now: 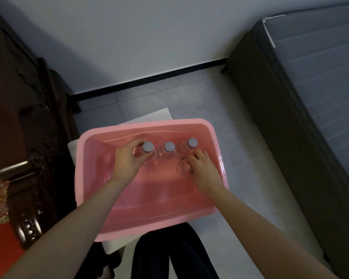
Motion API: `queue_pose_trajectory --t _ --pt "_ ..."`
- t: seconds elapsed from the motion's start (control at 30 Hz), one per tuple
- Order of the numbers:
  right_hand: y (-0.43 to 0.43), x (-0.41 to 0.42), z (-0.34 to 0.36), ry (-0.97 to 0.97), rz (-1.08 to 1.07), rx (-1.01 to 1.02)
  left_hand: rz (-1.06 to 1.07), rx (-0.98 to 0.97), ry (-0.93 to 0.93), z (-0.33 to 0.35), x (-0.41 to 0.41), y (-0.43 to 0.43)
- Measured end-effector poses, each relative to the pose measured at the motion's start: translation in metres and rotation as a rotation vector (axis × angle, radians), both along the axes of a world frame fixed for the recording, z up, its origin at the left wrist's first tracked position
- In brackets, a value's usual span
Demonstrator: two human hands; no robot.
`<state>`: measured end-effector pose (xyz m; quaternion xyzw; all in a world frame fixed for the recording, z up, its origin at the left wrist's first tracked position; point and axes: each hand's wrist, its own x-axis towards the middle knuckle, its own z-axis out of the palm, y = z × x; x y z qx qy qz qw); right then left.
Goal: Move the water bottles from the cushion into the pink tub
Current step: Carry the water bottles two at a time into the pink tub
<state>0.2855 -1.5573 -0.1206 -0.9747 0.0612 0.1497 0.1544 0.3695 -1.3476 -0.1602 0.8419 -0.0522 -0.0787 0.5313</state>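
The pink tub (93,178) sits low in front of me on a white surface. Along its far wall stand three clear water bottles with pale grey caps: a left bottle (148,147), a middle bottle (169,147) and a right bottle (192,142). My left hand (127,158) curls round the shoulder of the left bottle. My right hand (201,166) grips a fourth clear bottle (181,167) from above, just in front of the right bottle; its cap is hidden under my palm.
A dark carved wooden door (24,121) with a metal handle (12,168) stands at the left. A grey mattress (314,93) lies at the right. Grey floor tiles and a black skirting line lie beyond the tub. My dark-trousered legs are below it.
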Motion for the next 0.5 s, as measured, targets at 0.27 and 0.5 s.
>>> queue_pose_trajectory --t 0.27,0.5 --pt "-0.002 0.000 0.000 0.035 0.020 0.000 0.003 -0.042 0.029 -0.004 -0.010 0.005" --pt "-0.008 -0.001 0.040 -0.072 0.038 -0.002 -0.032 0.058 0.072 0.031 -0.008 0.018"
